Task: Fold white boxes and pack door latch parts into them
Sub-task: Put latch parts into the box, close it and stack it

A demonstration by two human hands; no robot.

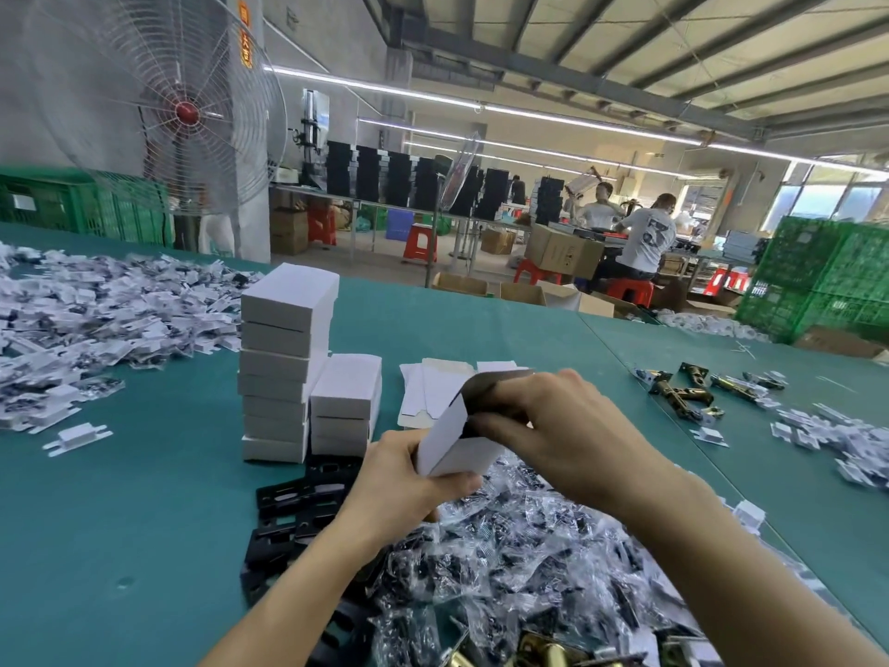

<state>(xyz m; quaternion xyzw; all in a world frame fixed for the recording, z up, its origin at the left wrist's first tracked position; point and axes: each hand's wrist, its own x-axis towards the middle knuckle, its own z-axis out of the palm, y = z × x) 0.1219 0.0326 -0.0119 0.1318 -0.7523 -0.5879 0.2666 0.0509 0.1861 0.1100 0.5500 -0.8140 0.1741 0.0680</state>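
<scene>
A small white box (450, 447) hangs in mid-air above the table, its end flap standing open. My left hand (401, 479) grips the box from below and the left side. My right hand (553, 428) curls over the open end, fingers pressing at the flap and the dark opening. Behind the box lies a short stack of flat white box blanks (433, 387). Under my hands spreads a heap of clear bags with dark latch parts (519, 560). Black plastic plates (293, 507) lie to its left.
Two stacks of folded white boxes (288, 363) stand left of centre on the green table (144, 498). White plastic parts are piled at far left (96, 310) and right (827, 440). Brass latch bodies (688, 389) lie to the right. A large fan (187, 113) and workers stand beyond.
</scene>
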